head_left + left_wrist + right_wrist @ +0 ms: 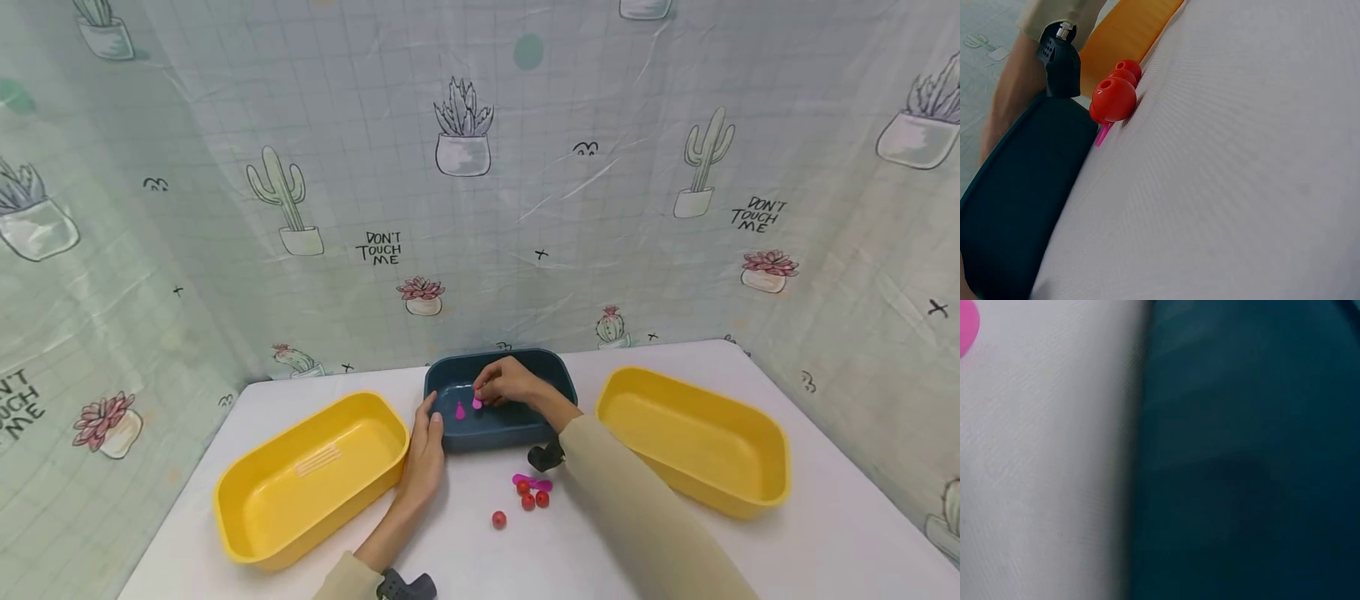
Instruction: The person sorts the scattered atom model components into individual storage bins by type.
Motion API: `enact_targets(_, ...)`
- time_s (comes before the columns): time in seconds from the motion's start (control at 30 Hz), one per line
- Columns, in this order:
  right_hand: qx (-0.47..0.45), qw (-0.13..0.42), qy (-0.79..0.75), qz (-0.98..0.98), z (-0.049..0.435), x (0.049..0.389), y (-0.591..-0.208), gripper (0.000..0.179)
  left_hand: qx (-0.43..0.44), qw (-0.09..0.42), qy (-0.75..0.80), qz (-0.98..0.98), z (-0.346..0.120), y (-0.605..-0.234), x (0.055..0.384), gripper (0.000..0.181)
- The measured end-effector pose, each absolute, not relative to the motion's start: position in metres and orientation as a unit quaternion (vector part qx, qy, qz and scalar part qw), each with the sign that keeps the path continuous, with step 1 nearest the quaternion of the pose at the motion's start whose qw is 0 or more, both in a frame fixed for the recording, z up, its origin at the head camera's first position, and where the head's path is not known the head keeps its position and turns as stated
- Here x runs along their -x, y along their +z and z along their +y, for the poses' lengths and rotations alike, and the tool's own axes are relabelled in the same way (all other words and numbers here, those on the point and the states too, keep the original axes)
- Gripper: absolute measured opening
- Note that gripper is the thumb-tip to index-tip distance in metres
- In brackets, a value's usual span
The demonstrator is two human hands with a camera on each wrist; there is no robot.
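In the head view my right hand (510, 381) reaches into the dark blue bin (495, 437) and pinches a pink toy bowling pin (477, 403) between thumb and fingers. Another pink pin (460, 411) stands just left of it inside the bin. My left hand (426, 450) rests against the bin's left side, fingers extended along it and thumb at the front corner. Dark blue bin wall (1247, 450) fills much of the right wrist view, hiding that hand. Several red balls (528, 502) with small holes lie in front of the bin, beside more pink (542, 485) on the table.
A yellow bin (300, 533) stands at the left with pale strips (318, 459) in it. Another yellow bin (697, 479) is at the right, beside the right forearm. A patterned cloth (465, 217) hangs behind the white table (465, 567).
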State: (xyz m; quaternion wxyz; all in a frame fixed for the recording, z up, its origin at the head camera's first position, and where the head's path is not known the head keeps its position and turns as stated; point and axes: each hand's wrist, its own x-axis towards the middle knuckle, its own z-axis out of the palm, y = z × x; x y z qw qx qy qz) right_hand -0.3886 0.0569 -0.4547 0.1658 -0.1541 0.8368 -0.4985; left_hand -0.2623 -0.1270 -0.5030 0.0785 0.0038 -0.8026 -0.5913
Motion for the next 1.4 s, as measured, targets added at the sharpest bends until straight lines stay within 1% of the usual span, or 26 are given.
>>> enact_targets(0.37, 0.166, 0.166, -0.452, 0.86, 0.052, 0.396, -0.461, 0.008, -0.001, 0.078, -0.59, -0.804, -0.127, -0.504, 0.264, 0.051)
enact_targets(0.83, 0.176, 0.14, -0.413, 0.882, 0.049, 0.396, -0.466, 0.005, -0.004, 0.079, -0.589, -0.804, -0.127, -0.503, 0.264, 0.051)
enact_targets(1.4, 0.18, 0.132, -0.402, 0.888, 0.049, 0.395, -0.463, 0.009, -0.007, 0.078, -0.592, -0.802, -0.126, -0.502, 0.264, 0.049)
